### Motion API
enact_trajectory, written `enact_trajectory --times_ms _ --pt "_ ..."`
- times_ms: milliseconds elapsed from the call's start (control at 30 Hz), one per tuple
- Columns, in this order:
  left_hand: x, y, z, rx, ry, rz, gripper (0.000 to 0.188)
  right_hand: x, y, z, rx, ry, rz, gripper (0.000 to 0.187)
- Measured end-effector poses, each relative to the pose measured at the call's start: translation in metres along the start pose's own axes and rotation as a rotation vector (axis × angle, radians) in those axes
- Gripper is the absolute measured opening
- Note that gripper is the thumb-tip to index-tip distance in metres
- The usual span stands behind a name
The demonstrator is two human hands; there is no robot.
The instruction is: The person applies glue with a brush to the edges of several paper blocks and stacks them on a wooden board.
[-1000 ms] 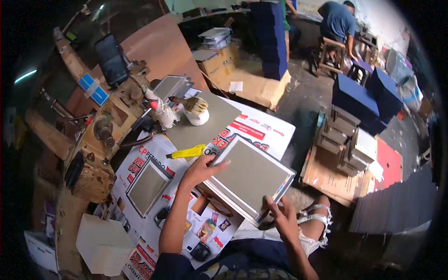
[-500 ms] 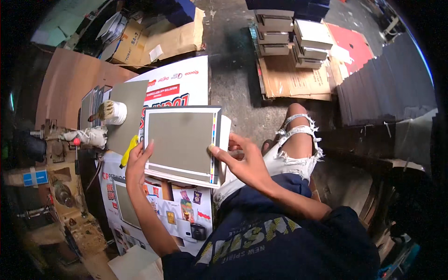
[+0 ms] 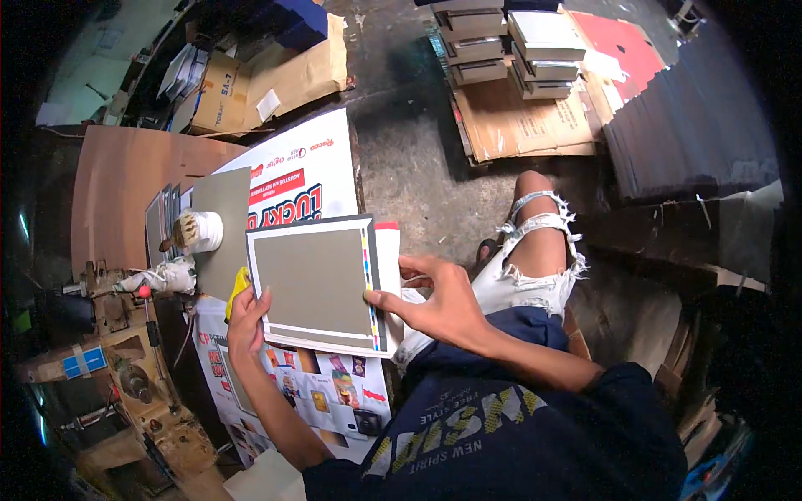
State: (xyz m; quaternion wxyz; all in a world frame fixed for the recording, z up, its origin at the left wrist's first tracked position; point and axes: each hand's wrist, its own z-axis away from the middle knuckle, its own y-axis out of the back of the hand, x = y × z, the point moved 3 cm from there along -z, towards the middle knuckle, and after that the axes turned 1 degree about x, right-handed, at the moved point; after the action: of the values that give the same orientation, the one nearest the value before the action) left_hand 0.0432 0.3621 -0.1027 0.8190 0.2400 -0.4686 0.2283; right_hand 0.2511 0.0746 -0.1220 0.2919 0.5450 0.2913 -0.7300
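Note:
Between my hands is a thick hardcover book (image 3: 309,284), with a grey board face framed in white, a dark turned-in edge and a thin strip of colour patches down its right side. White pages (image 3: 387,292) show under the cover's right side, with a bit of red at the top corner. My left hand (image 3: 247,321) grips the book's lower left edge, thumb on top. My right hand (image 3: 439,301) holds the right side, its thumb pressing on the cover by the colour strip. Beyond my left hand, a yellow object (image 3: 238,290) is partly hidden.
A white tub (image 3: 205,231) with a brush stands on a large grey board (image 3: 231,192) at the left. Printed sheeting (image 3: 334,159) covers the worktop. Metal-and-wood machinery (image 3: 134,376) is at far left. Stacked books (image 3: 547,37) sit on cardboard ahead; a dark stack (image 3: 693,125) rises at right.
The book has shifted a little left and down in the picture, both hands staying on it. A red bit now shows at its top right corner. The whole view has also shifted slightly.

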Motion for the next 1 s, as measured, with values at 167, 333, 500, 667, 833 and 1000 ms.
enact_trajectory --times_ms 167,333,500,667,833,1000 --pt "0.001 0.001 0.005 0.034 -0.001 -0.069 0.042 -0.009 0.005 0.001 0.009 0.031 0.101 0.057" --pt "0.01 -0.006 0.011 0.088 0.05 -0.147 0.043 0.004 0.001 0.002 0.057 0.055 0.007 0.061" --pt "0.013 -0.014 0.012 0.07 0.003 -0.127 0.045 0.007 0.002 0.0 0.042 0.095 0.009 0.054" --pt "0.009 -0.01 0.011 0.037 -0.015 -0.118 0.045 0.001 0.006 0.001 0.044 0.099 0.019 0.052" --pt "0.01 -0.014 0.011 0.024 -0.001 -0.129 0.045 0.009 0.003 0.008 0.153 0.009 -0.016 0.077" --pt "0.017 -0.016 0.018 0.092 0.0 -0.173 0.043 0.024 -0.021 -0.001 -0.155 -0.126 -0.124 0.08"
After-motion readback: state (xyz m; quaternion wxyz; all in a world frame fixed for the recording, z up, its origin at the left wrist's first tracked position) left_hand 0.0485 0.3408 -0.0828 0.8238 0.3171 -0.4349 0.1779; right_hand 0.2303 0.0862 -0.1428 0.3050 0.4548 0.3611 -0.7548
